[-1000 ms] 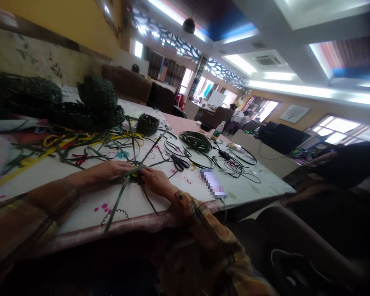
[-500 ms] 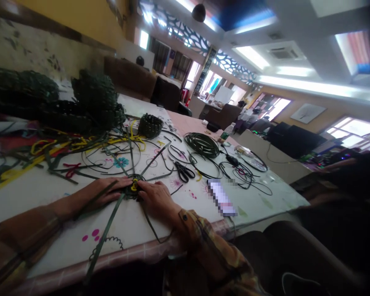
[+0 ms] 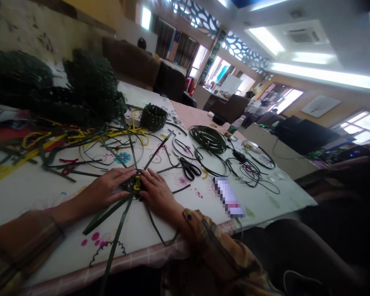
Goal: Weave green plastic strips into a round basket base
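Observation:
A small round woven base of dark green strips lies on the table, with long green strips fanning out from it. Yellow ties mark its centre. My left hand touches the left side, fingers stretched out and thumb apart below. Across from it, my right hand rests its extended fingers on the right edge. Both hands partly cover the base. Some green strips pass below my left hand toward the front.
Black scissors, a phone and coiled green strip lie to the right. Behind stands a small woven basket. Larger dark woven pieces and yellow strips crowd the left. A bottle stands farther back.
My left hand has turned, its thumb now apart from the fingers. The strip that crossed over its wrist now lies below it. My right fingers have shifted farther up the base's edge.

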